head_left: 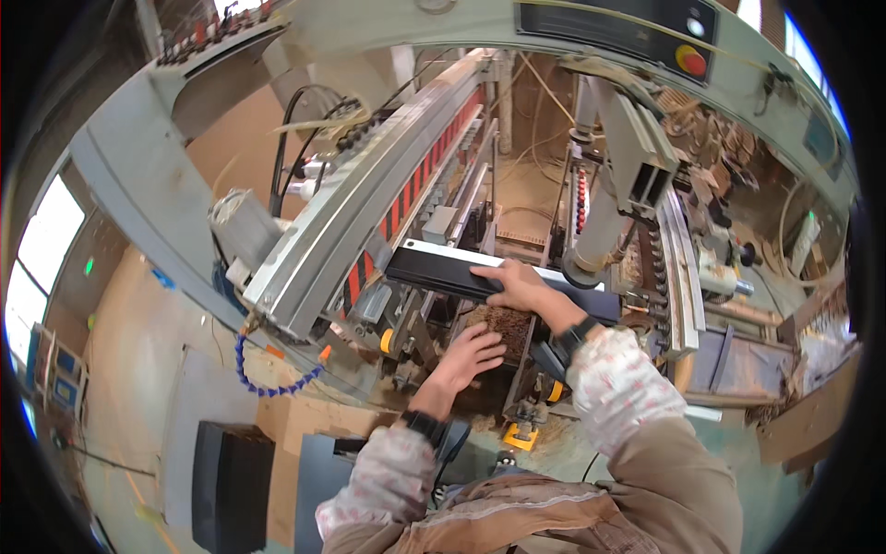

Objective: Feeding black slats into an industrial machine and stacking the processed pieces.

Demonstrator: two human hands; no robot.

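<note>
— Where's the black board (441, 271)?
— Twelve o'clock from the spread, empty left hand (469, 356). The right hand (522, 287) lies atop, likely steadying it; whether its fingers (485, 271) grip, I can't tell.

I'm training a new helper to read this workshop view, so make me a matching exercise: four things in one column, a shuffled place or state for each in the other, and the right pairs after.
Things
1. Right hand
2. Left hand
3. Blue segmented hose
4. Red button

Places or states
A. Set in the dark control panel at the top of the picture
B. Fingers spread, nothing seen in its grasp
C. Bent in a curve, left of both hands
D. On the long black board

Right pairs: 1-D, 2-B, 3-C, 4-A
</note>
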